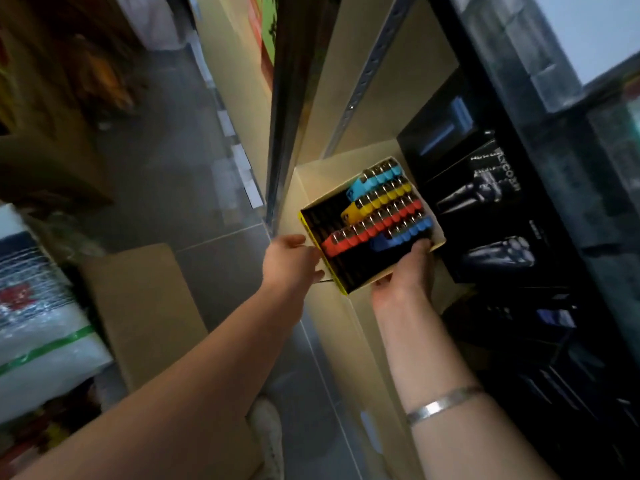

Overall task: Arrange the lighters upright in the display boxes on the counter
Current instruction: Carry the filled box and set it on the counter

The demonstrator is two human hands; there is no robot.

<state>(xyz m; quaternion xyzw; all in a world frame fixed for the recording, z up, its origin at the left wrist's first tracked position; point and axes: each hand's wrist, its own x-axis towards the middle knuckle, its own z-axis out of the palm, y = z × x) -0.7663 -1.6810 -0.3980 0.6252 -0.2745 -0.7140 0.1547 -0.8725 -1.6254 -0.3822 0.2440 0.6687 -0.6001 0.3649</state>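
— Where's the box of lighters right now?

— The open cardboard display box with a yellow edge and black divided interior [372, 225] is held up at the front of a pale cream shelf [311, 174], tilted so its open face turns toward the camera. Both hands are on it.

— How are the hands placed?

— The left hand [294, 259] reaches forward on a long, nearly straight bare arm and clamps the box's left corner, fingers curled around the yellow edge. The right hand [405, 275] comes up from below with the wrist bent back, palm under the box's lower side and the thumb hooked over the rim near the dark blue lighters. A thin silver bangle [443, 403] sits on the right forearm.

— And the lighters themselves?

— They stand in rows with their metal tops showing: light blue plastic lighters [381, 176] in the farthest row, yellow plastic lighters [377, 200] next, red plastic lighters [367, 230] after that, and dark blue plastic lighters [403, 235] nearest the right hand. The rows fill the box's right part; the black slots on the left are bare. At the left end of the light blue and yellow rows a lighter leans out of line.

— What's around it?

— Just right of the box, black product cartons picturing electric shavers [485, 216] are stacked on the shelf. Below lies a grey tiled floor [207, 188] with a plain brown cardboard carton [142, 306] on it. The frame is motion-blurred.
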